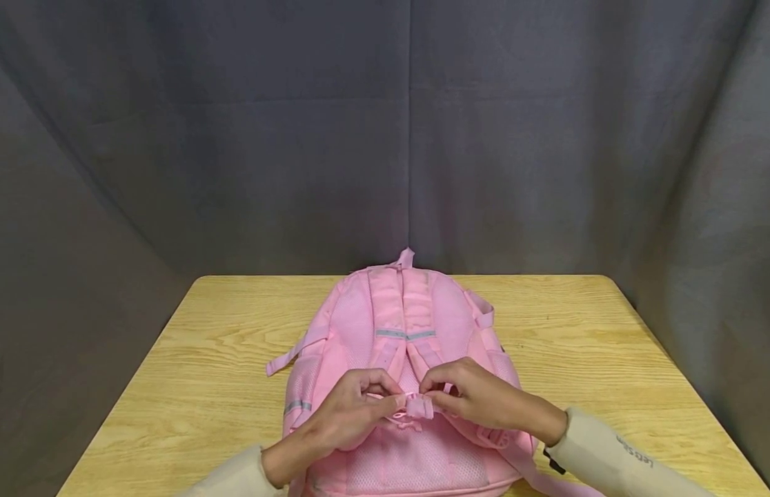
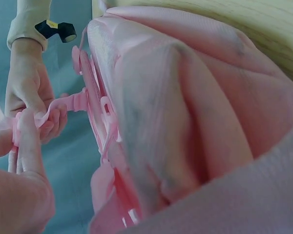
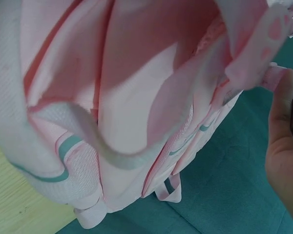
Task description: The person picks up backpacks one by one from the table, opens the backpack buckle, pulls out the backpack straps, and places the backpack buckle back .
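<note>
A pink backpack (image 1: 400, 304) lies on the table with its shoulder straps facing up. Over its lower middle, my left hand (image 1: 350, 408) and right hand (image 1: 484, 395) meet at a pink strap with a small buckle (image 1: 419, 406). Thumb and fingers of each hand pinch this piece from opposite sides. In the left wrist view the strap (image 2: 66, 102) runs from the bag's straps to both hands. Part of my right hand (image 3: 285, 161) shows at the edge of the right wrist view, gripping webbing. The fingers partly hide the buckle.
The backpack rests on a wooden table (image 1: 205, 359) with grey curtains (image 1: 298, 138) behind and beside it. Another pink plastic buckle (image 1: 493, 437) lies at the bag's lower right. A loose side strap (image 1: 292, 357) sticks out to the left.
</note>
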Demonstrator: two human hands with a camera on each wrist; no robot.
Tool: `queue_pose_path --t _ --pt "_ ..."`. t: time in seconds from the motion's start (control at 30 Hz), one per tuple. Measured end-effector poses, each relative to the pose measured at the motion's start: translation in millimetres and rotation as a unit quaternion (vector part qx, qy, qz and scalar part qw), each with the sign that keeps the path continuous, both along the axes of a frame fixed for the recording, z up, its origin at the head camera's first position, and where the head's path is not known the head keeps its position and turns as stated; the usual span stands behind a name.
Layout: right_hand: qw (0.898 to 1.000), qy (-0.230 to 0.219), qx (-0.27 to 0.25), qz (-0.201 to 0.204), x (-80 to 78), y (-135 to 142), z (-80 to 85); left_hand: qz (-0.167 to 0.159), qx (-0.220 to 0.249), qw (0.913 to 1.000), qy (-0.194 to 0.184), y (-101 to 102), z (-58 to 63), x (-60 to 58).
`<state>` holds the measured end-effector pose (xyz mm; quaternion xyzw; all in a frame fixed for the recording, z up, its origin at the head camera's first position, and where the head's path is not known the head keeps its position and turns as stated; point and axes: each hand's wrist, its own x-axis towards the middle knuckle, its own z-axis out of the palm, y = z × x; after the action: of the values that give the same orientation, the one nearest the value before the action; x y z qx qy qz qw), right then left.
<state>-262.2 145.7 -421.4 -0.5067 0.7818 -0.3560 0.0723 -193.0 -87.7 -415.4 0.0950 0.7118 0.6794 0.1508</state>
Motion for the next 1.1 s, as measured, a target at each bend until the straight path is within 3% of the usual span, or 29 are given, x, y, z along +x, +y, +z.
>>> queue_pose_path --t 0.67,1.1 --pt "0.996 0.009 0.018 -0.083 -4.5 9 -3.7 -0.018 0.030 0.9994 0.002 -11 3.6 -3.4" --pt "0.995 0.019 0.020 -0.093 -5.0 12 -4.7 -0.013 0.005 0.9998 0.013 -18 -0.7 -6.4"
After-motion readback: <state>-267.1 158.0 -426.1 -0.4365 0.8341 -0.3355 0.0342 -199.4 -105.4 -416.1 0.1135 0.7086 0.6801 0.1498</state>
